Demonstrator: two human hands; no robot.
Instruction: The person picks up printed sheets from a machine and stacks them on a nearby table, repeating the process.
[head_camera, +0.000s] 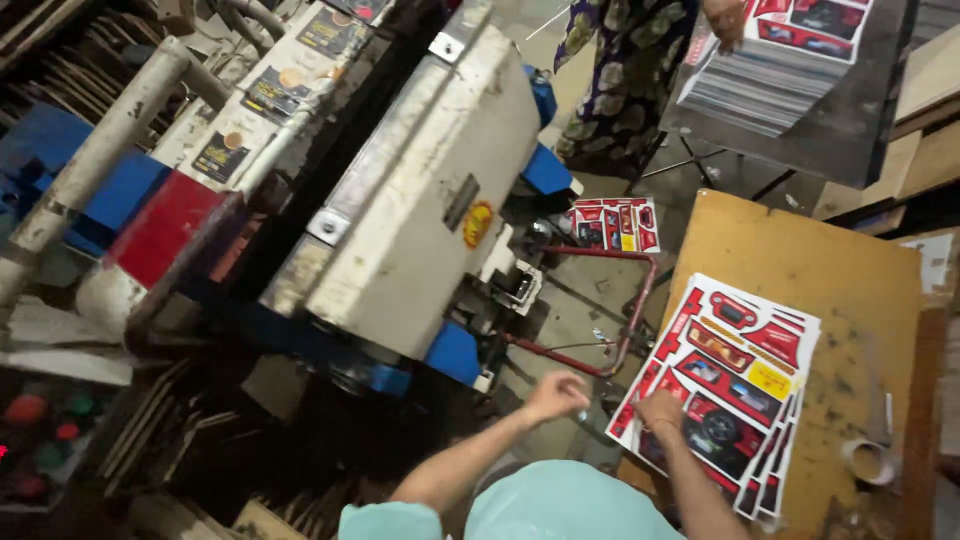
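Right hand (661, 410) rests fingers-down on the near left edge of a stack of flat printed red-and-black die-cut card sheets (735, 385), pressing or gripping the top sheet's edge; can't tell which, fingers too blurred. Stack sits fanned a bit, on a worn bare wooden board table (860, 290) w/ dark stains, at the person's right. Left hand (557, 393) hangs loosely curled in mid-air, holding nothing I can see, just left of the stack & above the floor gap btwn table and machine. Both forearms bare, light teal sleeves at bottom. A cardboard tape roll core (868, 460) lies on the table near its right edge, well apart from the hands. Left of them stands a big grimy off-white metal press machine w/ blue fittings (420, 200), a thin red bent metal rod frame (620, 320) at its foot. One more loose red printed sheet (612, 224) lies on the floor beyond that. Top right, a second tall pile of same kind of printed sheets (780, 60) on a dark tilted metal tray (850, 130), another person in dark flowered cloth (625, 70) standing next to it.
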